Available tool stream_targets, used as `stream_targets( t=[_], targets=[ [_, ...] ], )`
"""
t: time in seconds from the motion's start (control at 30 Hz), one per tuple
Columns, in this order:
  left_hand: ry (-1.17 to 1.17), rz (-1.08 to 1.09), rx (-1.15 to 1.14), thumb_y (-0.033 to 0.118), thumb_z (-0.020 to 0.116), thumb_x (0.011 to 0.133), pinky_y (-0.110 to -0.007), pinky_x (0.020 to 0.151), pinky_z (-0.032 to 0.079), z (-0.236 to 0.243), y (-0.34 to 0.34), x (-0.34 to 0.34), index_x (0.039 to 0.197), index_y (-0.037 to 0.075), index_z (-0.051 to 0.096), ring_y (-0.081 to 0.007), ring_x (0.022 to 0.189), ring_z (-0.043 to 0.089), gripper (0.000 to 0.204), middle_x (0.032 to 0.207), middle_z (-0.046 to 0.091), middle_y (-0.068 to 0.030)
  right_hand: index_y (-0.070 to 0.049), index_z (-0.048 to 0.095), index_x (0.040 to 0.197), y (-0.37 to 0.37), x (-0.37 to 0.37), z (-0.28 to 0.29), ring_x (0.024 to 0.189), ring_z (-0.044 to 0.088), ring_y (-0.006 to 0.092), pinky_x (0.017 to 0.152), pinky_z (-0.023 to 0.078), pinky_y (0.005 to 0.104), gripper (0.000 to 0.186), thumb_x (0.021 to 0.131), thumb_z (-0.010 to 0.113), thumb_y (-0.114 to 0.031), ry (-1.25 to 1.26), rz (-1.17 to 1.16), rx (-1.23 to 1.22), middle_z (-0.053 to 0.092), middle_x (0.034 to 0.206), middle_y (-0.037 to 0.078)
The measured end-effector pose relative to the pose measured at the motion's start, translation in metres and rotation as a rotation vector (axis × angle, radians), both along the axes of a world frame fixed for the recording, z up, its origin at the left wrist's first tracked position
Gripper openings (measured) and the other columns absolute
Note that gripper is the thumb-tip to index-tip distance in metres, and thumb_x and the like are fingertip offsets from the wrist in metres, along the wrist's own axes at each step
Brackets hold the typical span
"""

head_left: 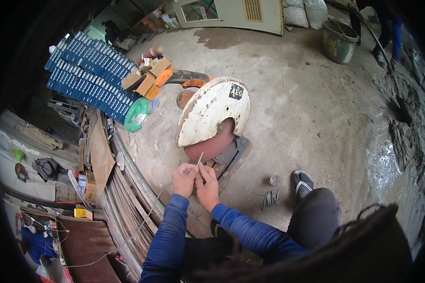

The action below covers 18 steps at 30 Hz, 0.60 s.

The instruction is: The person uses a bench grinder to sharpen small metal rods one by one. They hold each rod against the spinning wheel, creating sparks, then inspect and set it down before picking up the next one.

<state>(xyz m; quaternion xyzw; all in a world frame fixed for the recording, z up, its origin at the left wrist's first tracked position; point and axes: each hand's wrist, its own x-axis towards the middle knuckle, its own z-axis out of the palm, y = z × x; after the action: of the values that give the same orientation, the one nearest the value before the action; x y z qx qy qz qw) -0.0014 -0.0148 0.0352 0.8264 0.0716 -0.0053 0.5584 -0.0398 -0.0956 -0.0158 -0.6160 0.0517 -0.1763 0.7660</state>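
Directly before me stands a chop saw with a scuffed white blade guard [212,111] and a reddish-brown disc [213,145] showing beneath it. My left hand [183,179] and my right hand [207,185] come together just below the disc. Between their closed fingertips they pinch a thin metal rod [200,157], its free end pointing up close to the disc. Whether the rod touches the disc I cannot tell. To the right, short metal rods [270,198] lie in a small pile on the floor beside a small round container [274,180].
Long metal bars [127,203] run along my left. Stacked blue boxes [89,75], open cardboard boxes [148,85] and a green coil [137,114] stand beyond. A bucket [340,41] stands far right, near another person's legs [387,33] and wet cement [411,113].
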Motion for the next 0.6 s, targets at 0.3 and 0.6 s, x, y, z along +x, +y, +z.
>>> stream_targets(
  t=[0.3, 0.6],
  targets=[
    [-0.027, -0.029, -0.045, 0.0, 0.065, 0.089, -0.024, 0.068, 0.052, -0.006, 0.001, -0.002, 0.093, -0.003, 0.066, -0.0098, 0.076, 0.063, 0.005, 0.086, 0.069, -0.006, -0.001, 0.052, 0.138, -0.006, -0.005, 0.002, 0.105, 0.059, 0.0332, 0.09, 0.048, 0.0356, 0.047, 0.091, 0.056, -0.002, 0.046, 0.051, 0.012, 0.055, 0.122, 0.021],
    [0.061, 0.028, 0.019, 0.0, 0.066, 0.087, -0.025, 0.064, 0.052, -0.019, 0.012, 0.006, 0.094, -0.005, 0.067, -0.0115, 0.071, 0.063, 0.009, 0.083, 0.069, -0.0072, 0.002, 0.053, 0.135, 0.0, -0.002, -0.005, 0.107, 0.058, 0.035, 0.094, 0.046, 0.0365, 0.044, 0.091, 0.054, -0.004, 0.086, 0.064, -0.055, 0.056, 0.12, 0.021]
  ],
)
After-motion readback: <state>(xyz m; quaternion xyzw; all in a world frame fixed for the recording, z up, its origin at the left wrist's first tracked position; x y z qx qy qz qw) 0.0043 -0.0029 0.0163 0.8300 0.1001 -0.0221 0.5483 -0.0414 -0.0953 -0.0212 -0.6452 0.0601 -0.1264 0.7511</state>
